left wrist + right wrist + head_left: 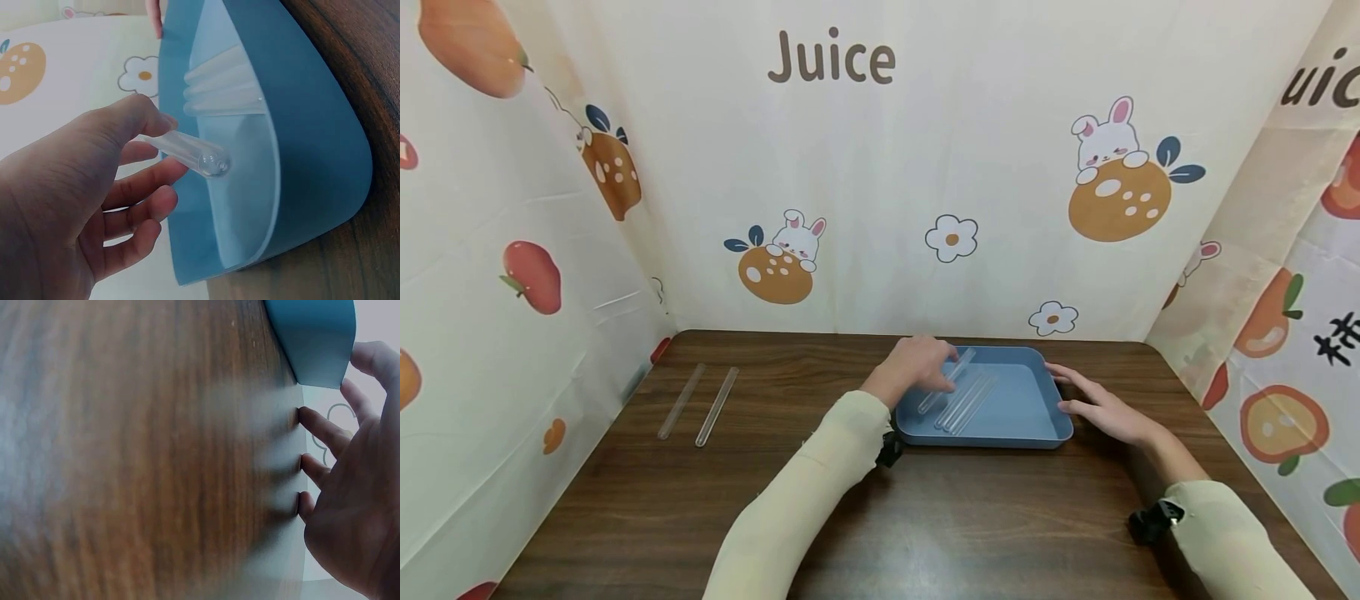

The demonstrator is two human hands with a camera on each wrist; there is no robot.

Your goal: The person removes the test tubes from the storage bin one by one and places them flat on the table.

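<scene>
My left hand (922, 367) is over the left side of a blue tray (1026, 392) and pinches a clear test tube (195, 153) between thumb and fingers. The tube's rounded end points into the tray in the left wrist view. Several more clear test tubes (967, 405) lie side by side, slanted, on the tray floor. At the tray's right wall is my right hand (1105, 410), its fingers spread and loosely straight. In the right wrist view its thumb (372, 357) is at the tray's corner, while other fingertips (304, 461) touch the table.
Two more test tubes lie apart on the dark wooden table (985, 517), far to the left: one tube (682, 402) beside another tube (717, 407). A printed white curtain (880, 167) stands behind the table and along both sides.
</scene>
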